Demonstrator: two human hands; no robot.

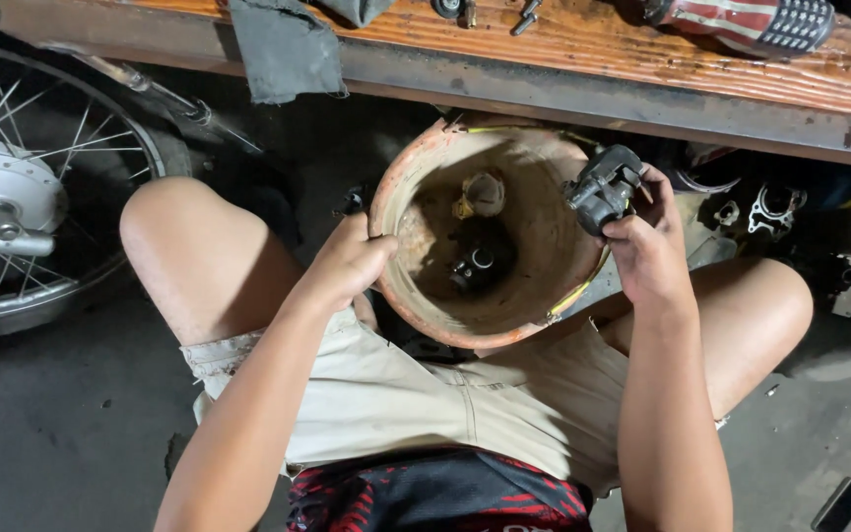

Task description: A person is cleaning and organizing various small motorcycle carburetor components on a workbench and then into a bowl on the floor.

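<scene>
The right hand (647, 246) has its fingers (664, 197) curled tight around a dark grey metal part (603, 187), held over the far rim of a worn orange bucket (425, 305); the left hand (352, 261) grips the bucket's near-left rim, fingers folded over its edge; small metal pieces (477, 264) lie inside; the bucket sits between the person's knees, below a wooden worktop (583, 49); a spoked wheel (22, 197) stands at the left.

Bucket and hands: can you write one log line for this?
left hand: grips bucket rim | right hand: holds grey metal part over rim | bucket: small parts inside
</scene>
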